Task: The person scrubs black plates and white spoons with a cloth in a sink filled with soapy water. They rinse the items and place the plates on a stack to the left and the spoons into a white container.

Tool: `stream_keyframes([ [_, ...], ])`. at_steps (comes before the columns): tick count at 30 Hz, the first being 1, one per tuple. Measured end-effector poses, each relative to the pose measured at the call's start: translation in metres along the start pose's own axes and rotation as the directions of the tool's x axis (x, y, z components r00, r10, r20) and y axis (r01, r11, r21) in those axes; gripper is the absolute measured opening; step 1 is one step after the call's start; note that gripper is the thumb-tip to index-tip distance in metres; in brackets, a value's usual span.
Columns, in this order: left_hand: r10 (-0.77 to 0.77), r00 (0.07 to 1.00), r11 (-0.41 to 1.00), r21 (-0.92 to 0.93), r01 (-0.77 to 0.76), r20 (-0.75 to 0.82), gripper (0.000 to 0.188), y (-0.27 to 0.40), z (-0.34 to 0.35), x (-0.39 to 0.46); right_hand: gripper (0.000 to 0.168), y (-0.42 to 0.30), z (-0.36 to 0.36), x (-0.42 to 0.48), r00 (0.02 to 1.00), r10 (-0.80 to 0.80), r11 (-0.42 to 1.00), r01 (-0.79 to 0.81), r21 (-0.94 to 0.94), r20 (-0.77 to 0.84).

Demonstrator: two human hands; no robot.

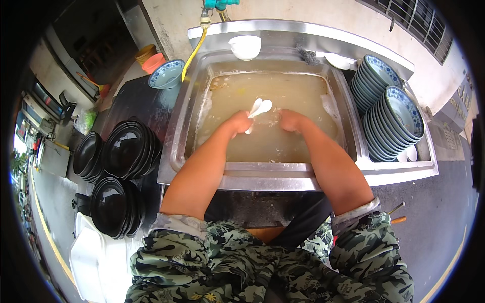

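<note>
White soup spoons [260,107] rise above the cloudy water, with my left hand [240,122] closed around them. Their bowls point up and away from me, and a white handle end shows below my fingers. My right hand [292,121] dips into the murky water to the right of the spoons. Its fingertips are under the surface, so whether it holds anything is hidden. Both hands are inside a wide stainless steel sink [265,176] filled with brownish water [261,146], where food scraps and foam float.
Stacked blue-rimmed bowls [394,117] stand right of the sink. A white bowl [245,47], a dark scourer [308,56] and a white dish [337,60] sit along the back ledge. Black bowls [125,149] are piled left, near a yellow hose [194,55] and a single patterned bowl [166,74].
</note>
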State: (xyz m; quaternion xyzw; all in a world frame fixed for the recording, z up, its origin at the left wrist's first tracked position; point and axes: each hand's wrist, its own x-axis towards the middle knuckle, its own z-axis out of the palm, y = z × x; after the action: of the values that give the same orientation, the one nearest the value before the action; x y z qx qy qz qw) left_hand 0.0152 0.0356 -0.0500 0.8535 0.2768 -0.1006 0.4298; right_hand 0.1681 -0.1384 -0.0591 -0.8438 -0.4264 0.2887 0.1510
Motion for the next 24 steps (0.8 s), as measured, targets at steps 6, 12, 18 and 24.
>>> stream_keyframes([
  [6,0.024,1.000,0.927,-0.375,-0.018,0.011,0.029,-0.014,0.002,0.017,0.030,0.026,0.011,0.031,0.987,-0.083,0.986,0.102,0.135,-0.141],
  [12,0.122,0.984,0.752,-0.659,-0.007,0.129,0.025,0.004,-0.007,0.000,0.037,-0.033,-0.017,0.002,0.956,0.070,0.810,0.111,0.576,-0.283],
  [18,0.307,0.941,0.628,-0.773,-0.090,0.140,0.025,0.009,-0.005,0.000,0.050,-0.028,-0.020,-0.005,0.961,0.110,0.645,0.124,0.754,-0.253],
  [24,0.226,0.957,0.702,-0.711,-0.032,0.180,0.030,0.016,-0.010,-0.009,0.042,-0.035,-0.022,-0.008,0.979,-0.014,0.475,0.185,0.860,-0.203],
])
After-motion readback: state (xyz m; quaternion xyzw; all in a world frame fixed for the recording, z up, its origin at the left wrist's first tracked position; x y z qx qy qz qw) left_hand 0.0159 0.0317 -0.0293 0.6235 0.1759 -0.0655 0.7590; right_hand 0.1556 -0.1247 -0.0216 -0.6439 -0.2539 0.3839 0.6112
